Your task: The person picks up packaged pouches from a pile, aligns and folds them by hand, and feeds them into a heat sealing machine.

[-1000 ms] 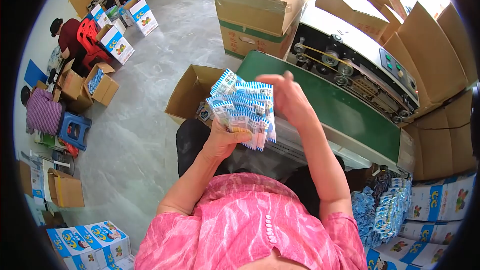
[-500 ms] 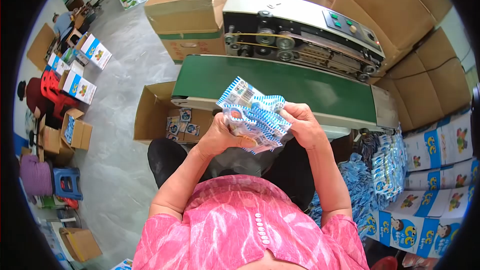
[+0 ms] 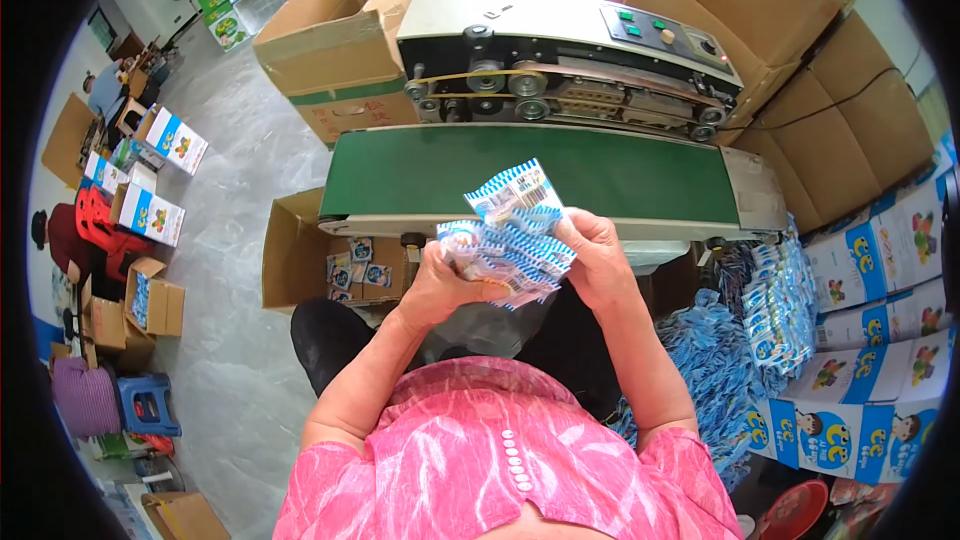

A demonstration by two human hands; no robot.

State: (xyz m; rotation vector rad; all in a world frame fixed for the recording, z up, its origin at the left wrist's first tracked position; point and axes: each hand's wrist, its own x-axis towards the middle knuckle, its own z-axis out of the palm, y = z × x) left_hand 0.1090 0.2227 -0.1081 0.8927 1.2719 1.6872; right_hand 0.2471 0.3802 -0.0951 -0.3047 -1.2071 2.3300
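A bunch of small blue-and-white striped plastic packets (image 3: pixel 510 250) is held in front of my body, over the near edge of the green conveyor belt (image 3: pixel 420 165). My left hand (image 3: pixel 445 285) grips the bunch from the left, thumb across its lower front. On the other side, my right hand (image 3: pixel 598 255) pinches the right edge of the bunch between thumb and fingers. One packet with a barcode (image 3: pixel 522 190) sticks up above the others. Similar packets (image 3: pixel 358 268) lie in an open carton (image 3: pixel 283 255) below the belt, left of my knees.
A sealing machine (image 3: pixel 560 50) with rollers and green buttons stands behind the belt. Strips of blue packets (image 3: pixel 780 310) and a blue heap (image 3: pixel 700 370) lie at right beside printed cartons (image 3: pixel 865 340). People (image 3: pixel 65 245) sit among boxes at far left.
My view has shifted, so the machine and belt appear farther left and lower. The barcode packet now stands higher and farther right in the bunch. Both hands keep their hold.
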